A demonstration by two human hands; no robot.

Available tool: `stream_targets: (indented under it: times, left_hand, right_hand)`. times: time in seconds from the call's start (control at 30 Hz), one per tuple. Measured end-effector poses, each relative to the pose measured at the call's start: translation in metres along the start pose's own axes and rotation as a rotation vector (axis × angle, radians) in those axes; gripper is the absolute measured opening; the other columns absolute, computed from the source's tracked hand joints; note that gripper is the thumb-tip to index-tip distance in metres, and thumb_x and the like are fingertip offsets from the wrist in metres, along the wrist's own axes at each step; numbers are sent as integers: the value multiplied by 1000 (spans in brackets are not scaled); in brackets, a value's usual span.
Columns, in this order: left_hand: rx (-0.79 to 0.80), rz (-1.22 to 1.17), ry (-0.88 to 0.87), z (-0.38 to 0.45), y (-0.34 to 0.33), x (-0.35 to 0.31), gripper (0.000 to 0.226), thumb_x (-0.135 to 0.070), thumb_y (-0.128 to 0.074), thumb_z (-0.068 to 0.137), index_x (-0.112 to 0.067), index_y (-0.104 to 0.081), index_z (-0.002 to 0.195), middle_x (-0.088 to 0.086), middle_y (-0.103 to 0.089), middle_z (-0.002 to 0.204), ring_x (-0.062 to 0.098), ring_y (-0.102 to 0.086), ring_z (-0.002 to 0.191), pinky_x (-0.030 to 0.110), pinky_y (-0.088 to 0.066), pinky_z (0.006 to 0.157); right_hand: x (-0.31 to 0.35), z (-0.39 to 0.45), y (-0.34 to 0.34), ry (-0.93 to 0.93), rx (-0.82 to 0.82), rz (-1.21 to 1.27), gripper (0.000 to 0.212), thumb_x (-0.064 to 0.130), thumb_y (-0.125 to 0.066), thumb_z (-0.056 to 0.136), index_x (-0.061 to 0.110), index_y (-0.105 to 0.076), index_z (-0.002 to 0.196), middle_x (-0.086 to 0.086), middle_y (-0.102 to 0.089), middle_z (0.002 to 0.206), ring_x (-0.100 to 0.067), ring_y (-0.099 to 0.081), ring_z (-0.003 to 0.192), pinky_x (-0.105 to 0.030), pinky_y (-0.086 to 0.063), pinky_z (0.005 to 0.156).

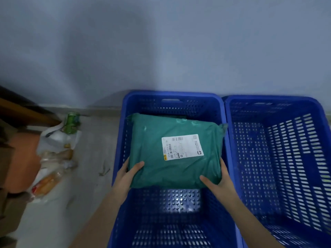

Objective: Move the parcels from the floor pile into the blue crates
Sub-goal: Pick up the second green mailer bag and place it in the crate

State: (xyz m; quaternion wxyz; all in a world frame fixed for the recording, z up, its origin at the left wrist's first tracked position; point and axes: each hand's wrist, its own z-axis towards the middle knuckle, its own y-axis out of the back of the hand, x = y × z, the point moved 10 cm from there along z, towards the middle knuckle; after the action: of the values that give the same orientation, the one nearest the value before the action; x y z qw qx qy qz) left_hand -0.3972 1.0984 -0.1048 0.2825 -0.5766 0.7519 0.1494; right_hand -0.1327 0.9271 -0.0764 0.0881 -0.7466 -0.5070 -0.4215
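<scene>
A green plastic parcel with a white shipping label is inside the left blue crate, over its far half. My left hand grips the parcel's near left corner, thumb on top. My right hand grips the near right corner the same way. The crate's perforated floor shows bare in front of the parcel. A second blue crate stands touching it on the right, with nothing visible inside.
A grey wall runs behind both crates. On the pale floor to the left lie a white plastic bag with a green can, more bagged items, and brown cardboard at the left edge.
</scene>
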Motion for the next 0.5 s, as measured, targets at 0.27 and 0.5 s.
stream_targets:
  times: [0.27,0.5]
  left_hand:
    - [3,27,-14,113,1,40,63,-37,-67,81,-29,-42,139,-4,-59,124,16,-60,107,37,-54,86]
    - [-61,47,-52,162,15,62,53,-39,-58,90,-30,-41,139,-8,-59,120,11,-61,102,33,-55,82]
  right_hand:
    - [-53,89,-34,61,7,-62,91,15,-73,80,23,-16,151,-3,-38,147,-20,-40,133,-39,-36,111]
    - [-67,142,-64,112,77,-110,88,9,-70,82,24,-16,151,0,-35,148,-16,-37,134,-35,-32,113]
